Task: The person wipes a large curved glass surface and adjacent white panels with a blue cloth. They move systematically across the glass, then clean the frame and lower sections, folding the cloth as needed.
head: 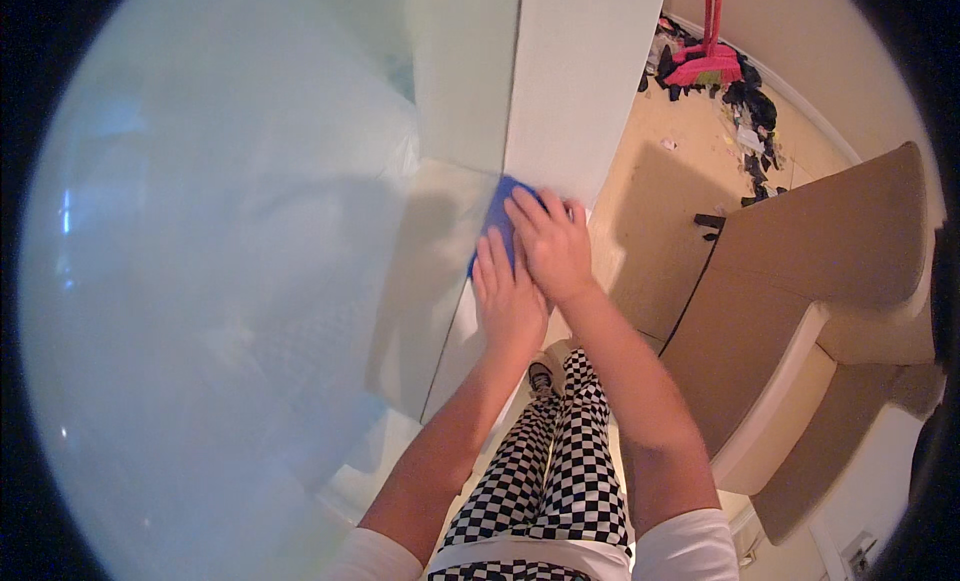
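A blue cloth or pad point(496, 209) lies against a white ledge point(574, 78), at its edge with a large glass or glossy pane point(300, 243) on the left. Both hands are on it, close together. My left hand point(506, 299) has its extended fingers on the lower part of the blue piece. My right hand point(553, 243) presses on its upper right part, fingers slightly bent and spread. The right wrist sits beside the left fingers. What lies beneath my palms is hidden.
A brown and cream upholstered sofa point(765, 356) stands at the right. Beyond it, a pink broom point(705, 64) rests among black scraps and litter point(754, 112) on the pale floor point(660, 176). A shoe point(541, 378) shows below the ledge.
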### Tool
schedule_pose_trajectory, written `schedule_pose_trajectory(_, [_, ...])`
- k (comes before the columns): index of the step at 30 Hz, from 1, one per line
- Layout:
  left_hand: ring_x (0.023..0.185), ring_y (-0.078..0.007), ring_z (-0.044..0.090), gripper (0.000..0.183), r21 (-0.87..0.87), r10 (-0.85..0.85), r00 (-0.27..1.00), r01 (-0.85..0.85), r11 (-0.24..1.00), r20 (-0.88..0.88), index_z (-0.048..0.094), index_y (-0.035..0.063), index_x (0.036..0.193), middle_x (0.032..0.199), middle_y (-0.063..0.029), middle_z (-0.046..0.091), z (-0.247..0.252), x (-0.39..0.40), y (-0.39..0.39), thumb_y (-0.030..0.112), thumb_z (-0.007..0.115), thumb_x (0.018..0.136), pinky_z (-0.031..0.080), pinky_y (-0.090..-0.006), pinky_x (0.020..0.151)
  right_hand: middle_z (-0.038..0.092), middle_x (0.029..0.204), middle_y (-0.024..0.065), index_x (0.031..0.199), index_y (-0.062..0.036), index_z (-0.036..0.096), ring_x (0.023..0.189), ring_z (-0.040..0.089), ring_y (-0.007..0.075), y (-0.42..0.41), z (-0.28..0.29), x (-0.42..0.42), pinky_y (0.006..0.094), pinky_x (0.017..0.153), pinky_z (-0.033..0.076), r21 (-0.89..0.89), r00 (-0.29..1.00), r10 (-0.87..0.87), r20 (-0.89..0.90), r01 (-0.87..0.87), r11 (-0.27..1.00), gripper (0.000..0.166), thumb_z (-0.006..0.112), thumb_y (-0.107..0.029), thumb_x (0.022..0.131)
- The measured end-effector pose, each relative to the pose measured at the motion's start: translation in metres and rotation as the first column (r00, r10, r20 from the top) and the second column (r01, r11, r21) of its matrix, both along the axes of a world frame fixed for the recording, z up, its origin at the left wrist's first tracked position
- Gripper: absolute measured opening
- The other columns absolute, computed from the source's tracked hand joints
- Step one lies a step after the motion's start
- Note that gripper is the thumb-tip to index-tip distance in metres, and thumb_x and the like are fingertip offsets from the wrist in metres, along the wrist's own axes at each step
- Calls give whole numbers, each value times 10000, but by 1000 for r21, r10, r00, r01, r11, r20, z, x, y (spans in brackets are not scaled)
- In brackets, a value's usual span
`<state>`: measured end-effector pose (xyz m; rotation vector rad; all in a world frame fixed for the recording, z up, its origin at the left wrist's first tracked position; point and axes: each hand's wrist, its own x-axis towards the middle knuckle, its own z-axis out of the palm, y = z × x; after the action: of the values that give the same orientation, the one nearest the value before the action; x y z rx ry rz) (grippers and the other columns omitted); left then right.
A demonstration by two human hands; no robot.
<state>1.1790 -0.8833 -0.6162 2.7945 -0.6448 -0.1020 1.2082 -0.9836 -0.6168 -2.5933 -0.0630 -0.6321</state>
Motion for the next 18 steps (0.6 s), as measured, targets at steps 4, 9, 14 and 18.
schedule_pose_trajectory(4, [1247, -403, 117, 496, 6, 27, 999, -27, 1000, 30, 335, -59, 1218, 1342, -263, 137, -11, 16, -19, 117, 472, 775, 120, -485, 997, 534, 1053, 37, 946, -52, 582, 934, 479, 199, -21, -8, 16, 351, 764, 351, -69, 998, 56, 21, -55, 996, 304, 547, -132, 655])
schedule_pose_trajectory(9, [1235, -412, 149, 560, 19, -79, 990, 82, 996, -117, 317, -28, 1245, 1330, -252, 178, -1, -10, -5, 166, 520, 760, 146, -509, 989, 532, 1077, 47, 978, -62, 583, 932, 478, 201, -18, -17, -24, 347, 753, 348, 48, 998, -59, -31, 60, 997, 354, 571, -128, 631])
schedule_pose_trajectory(14, [1241, -427, 116, 556, -17, -99, 976, 98, 995, -192, 339, -24, 1231, 1335, -260, 155, 9, -24, -10, 149, 539, 741, 130, -525, 988, 528, 1092, 61, 1005, -60, 579, 933, 476, 217, -27, -8, -37, 346, 754, 346, 23, 997, -17, -72, 19, 1000, 395, 578, -127, 615])
schedule_pose_trajectory(18, [1222, -413, 181, 585, -10, -122, 989, 121, 993, -80, 328, -17, 1242, 1313, -257, 210, 8, 1, -25, 170, 551, 735, 173, -520, 974, 535, 1074, 50, 970, -51, 590, 918, 484, 215, -44, -3, -7, 342, 753, 348, 17, 999, 44, -8, -44, 999, 364, 566, -137, 617])
